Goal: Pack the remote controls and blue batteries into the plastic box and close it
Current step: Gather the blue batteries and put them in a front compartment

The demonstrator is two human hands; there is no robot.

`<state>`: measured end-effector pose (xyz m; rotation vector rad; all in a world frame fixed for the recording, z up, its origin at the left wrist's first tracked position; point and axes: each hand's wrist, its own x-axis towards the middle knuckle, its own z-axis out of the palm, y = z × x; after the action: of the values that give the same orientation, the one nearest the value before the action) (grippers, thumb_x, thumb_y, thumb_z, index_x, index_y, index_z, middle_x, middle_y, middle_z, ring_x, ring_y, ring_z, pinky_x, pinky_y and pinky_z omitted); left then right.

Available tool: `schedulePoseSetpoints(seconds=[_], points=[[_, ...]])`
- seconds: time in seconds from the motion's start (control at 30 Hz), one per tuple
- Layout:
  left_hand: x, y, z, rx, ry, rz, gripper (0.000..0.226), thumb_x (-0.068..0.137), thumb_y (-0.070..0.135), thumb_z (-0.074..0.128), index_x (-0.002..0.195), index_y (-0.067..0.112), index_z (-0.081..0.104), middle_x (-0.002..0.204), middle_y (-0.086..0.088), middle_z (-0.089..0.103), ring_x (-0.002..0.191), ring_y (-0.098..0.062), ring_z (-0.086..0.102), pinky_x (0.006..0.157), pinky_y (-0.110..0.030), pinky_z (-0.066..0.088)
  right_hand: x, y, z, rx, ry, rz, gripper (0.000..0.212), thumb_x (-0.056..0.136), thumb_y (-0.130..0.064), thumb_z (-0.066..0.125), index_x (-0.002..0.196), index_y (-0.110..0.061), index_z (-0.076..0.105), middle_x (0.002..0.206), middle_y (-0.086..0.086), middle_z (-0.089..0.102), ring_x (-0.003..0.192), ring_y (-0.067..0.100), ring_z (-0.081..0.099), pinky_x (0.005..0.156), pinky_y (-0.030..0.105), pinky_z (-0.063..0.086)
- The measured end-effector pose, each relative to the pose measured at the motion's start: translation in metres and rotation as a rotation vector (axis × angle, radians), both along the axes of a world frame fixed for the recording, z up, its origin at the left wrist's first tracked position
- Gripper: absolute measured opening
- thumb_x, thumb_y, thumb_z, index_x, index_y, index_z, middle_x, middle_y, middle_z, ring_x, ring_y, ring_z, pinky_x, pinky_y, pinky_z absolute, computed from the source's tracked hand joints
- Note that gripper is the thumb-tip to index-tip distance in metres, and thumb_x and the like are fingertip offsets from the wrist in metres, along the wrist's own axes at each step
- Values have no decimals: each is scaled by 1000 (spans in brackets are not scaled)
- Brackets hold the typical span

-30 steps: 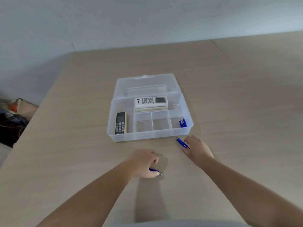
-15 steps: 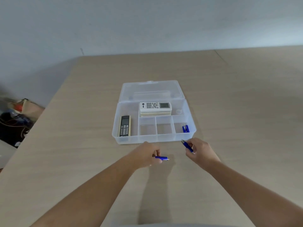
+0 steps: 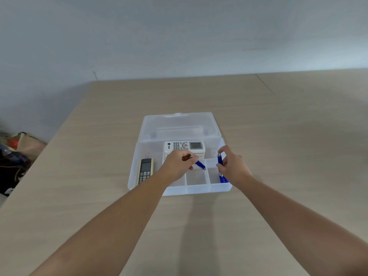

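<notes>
Hands now off bench, over plastic box [image 3: 139, 176]; left hand [image 3: 176, 165] fingers pinch blue battery [image 3: 199, 165] above middle compartment; right hand [image 3: 232, 168] pinches another [image 3: 219, 158] over right compartment; remotes already inside; drop, then closing lid, remain.

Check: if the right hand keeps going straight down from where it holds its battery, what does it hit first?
Probably the blue batteries already lying in the rightmost small compartment of the clear plastic box. The right hand holds its blue battery upright above them; depth is unclear.
</notes>
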<state>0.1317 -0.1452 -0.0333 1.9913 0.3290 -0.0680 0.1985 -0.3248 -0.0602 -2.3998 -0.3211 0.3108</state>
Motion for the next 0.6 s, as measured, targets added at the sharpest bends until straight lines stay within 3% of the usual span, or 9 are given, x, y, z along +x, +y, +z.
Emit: schedulePoseSetpoints(seconds=[0.1,0.23,0.3,0.37,0.5,0.6], points=[[7,7,-7,3,17,-6,20,94,16,58,106,7,70,81,3,64,65,-6,62,70,-12,52,9,12,-14,-160,37,66,26,88,-9,52,110,-19,40,76,9,63,60,27,57,53,38,53],[15,16,-15,-38,37,5,11,91,16,62,96,11,71,77,3,65,64,-8,64,88,-33,55,16,20,-31,-355,65,156,18,87,-1,48,102,-9,44,71,5,49,53,18,44,48,29,37],[18,17,-17,-100,45,27,6,89,14,63,87,15,68,80,-6,65,63,-11,67,88,-34,56,19,26,-34,-469,79,163,13,86,2,46,80,-8,40,67,3,43,53,15,38,47,26,33],[21,16,-18,-196,75,75,6,88,11,63,83,14,64,82,-11,65,65,-16,69,86,-34,56,21,30,-37,-545,103,152,36,84,5,49,62,-14,27,62,0,35,50,12,32,42,23,26],[22,13,-21,-388,130,191,10,88,6,58,81,12,53,75,-7,68,64,-16,69,83,-36,56,23,35,-37,-639,96,205,44,80,9,53,58,-16,25,61,-1,32,49,11,30,40,22,24],[21,10,-22,-513,179,234,15,90,5,58,79,13,51,78,-8,68,67,-18,68,73,-29,55,25,34,-33,-660,79,223,41,81,10,50,57,-15,27,60,0,33,48,11,31,40,22,25]])
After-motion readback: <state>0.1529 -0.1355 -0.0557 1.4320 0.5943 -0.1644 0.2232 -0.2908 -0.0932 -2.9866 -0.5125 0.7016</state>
